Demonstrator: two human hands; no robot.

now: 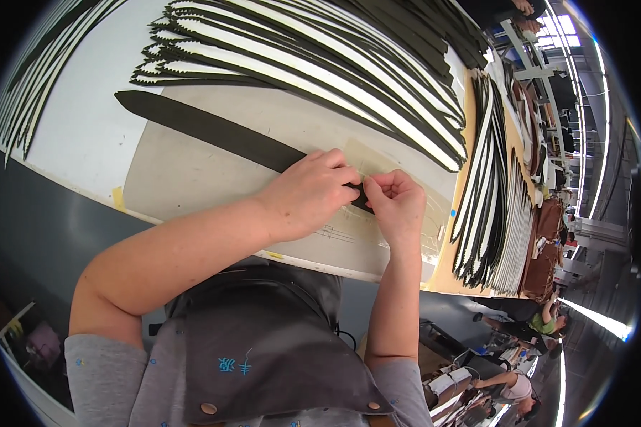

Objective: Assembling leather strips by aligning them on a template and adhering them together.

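A long, flat dark strap lies slantwise across the grey work mat, its tapered end at the far left. My left hand is closed over the strap near its right end, fingers curled down onto it. Right beside it, my right hand makes a pinch with thumb and forefinger at that same end. Whatever sits between those fingertips is too small or hidden to make out. The strap's right tip is partly covered by my hands.
Beyond the mat lies a big pile of black and white strips with jagged ends. More strips are at the far left, and another bundle is on the right. The table's front edge runs close to my apron. Other people work at the right.
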